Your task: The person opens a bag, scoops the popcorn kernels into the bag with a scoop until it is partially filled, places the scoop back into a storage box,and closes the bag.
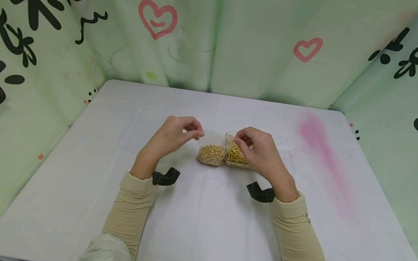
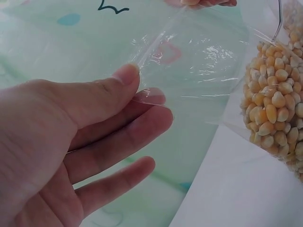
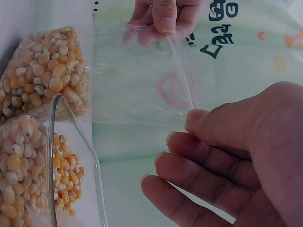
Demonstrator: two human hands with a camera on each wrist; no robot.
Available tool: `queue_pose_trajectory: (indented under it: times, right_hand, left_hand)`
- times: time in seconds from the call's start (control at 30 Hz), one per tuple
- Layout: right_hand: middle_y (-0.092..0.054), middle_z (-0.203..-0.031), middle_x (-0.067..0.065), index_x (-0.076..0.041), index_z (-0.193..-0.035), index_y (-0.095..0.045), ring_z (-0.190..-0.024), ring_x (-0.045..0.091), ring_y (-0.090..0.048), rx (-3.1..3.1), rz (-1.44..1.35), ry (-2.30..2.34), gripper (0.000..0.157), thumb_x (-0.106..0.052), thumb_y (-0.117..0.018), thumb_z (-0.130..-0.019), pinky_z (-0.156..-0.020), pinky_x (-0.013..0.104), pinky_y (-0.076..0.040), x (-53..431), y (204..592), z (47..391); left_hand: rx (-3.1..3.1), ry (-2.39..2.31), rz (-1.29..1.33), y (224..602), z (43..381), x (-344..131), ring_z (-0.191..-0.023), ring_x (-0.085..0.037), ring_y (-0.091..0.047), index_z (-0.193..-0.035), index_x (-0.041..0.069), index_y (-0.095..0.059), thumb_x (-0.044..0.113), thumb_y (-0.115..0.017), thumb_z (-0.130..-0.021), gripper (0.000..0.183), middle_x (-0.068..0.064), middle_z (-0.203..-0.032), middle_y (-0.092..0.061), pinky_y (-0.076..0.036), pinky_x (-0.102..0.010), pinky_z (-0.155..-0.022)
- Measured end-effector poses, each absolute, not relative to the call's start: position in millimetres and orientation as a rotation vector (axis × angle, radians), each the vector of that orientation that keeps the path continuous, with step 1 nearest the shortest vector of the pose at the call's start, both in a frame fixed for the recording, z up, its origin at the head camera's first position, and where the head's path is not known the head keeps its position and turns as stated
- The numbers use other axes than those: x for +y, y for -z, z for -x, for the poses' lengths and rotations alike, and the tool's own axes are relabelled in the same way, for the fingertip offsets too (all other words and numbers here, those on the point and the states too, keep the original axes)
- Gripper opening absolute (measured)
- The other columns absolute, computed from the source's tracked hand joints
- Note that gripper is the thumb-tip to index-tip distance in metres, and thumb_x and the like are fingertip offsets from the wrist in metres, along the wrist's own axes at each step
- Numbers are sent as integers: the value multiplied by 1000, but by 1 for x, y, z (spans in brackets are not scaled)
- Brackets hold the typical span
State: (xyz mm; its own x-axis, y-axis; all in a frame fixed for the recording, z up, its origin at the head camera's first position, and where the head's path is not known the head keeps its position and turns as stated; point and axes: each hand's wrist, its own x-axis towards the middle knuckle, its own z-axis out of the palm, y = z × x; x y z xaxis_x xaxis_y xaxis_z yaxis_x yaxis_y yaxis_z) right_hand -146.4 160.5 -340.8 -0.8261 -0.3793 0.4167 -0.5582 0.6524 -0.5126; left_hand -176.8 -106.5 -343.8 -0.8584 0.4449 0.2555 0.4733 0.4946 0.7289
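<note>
A clear plastic bag [image 1: 211,154] with dried corn kernels in its lower part stands on the table. My left hand [image 1: 183,132] pinches one top corner of it between thumb and index finger. The opposite top corner is pinched by my right hand [image 1: 258,146], so the bag's top is stretched flat between the two. Right beside the bag stands a clear container [image 3: 97,175], also holding corn kernels [image 1: 234,153]. My right hand is over that container and covers part of it in the head view.
The table [image 1: 196,217] has a white cover with a pink smear [image 1: 321,152] on its right side. Pale green curtains [image 1: 254,47] with hearts and black marks hang round the back and sides. A black wrist mount [image 1: 166,177] sits on each wrist.
</note>
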Motion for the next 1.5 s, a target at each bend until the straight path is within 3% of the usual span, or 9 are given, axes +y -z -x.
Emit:
queue_pose_trajectory:
  times: [0.23, 0.6, 1.2, 1.5]
  right_hand:
    - [-67, -81, 6, -1, -93, -68, -69, 12, -60, -2591, -770, -935, 4, -2, -64, -93, -64, 28, -53, 160, 341, 146]
    - [-67, -87, 7, 0, -102, -64, -77, 15, -63, -2678, -765, -984, 13, -6, -69, -91, -70, 33, -56, 154, 344, 147]
    - [-67, -81, 5, -2, -90, -65, -70, 12, -60, -2600, -781, -967, 3, -4, -67, -92, -66, 30, -55, 156, 344, 147]
    - [-67, -78, 4, -4, -87, -66, -67, 11, -60, -2556, -809, -958, 4, -2, -69, -90, -63, 29, -53, 157, 344, 146]
  left_hand:
    - [-2640, 1288, 863, 345, 177, -106, -74, -9, -69, -89, 12, -71, 18, -73, -90, 6, 2, -79, -73, -53, -29, -72]
    - [-2717, 1367, 803, 346, 177, -106, -84, -11, -69, -96, 12, -68, 16, -71, -92, 6, -2, -91, -74, -56, -29, -78]
    - [-2669, 1260, 851, 346, 178, -108, -82, -9, -68, -92, 12, -70, 17, -71, -92, 5, 5, -84, -73, -54, -28, -74]
    - [-2671, 1258, 858, 345, 178, -107, -85, -9, -68, -91, 12, -69, 18, -71, -92, 7, -1, -87, -74, -54, -30, -80]
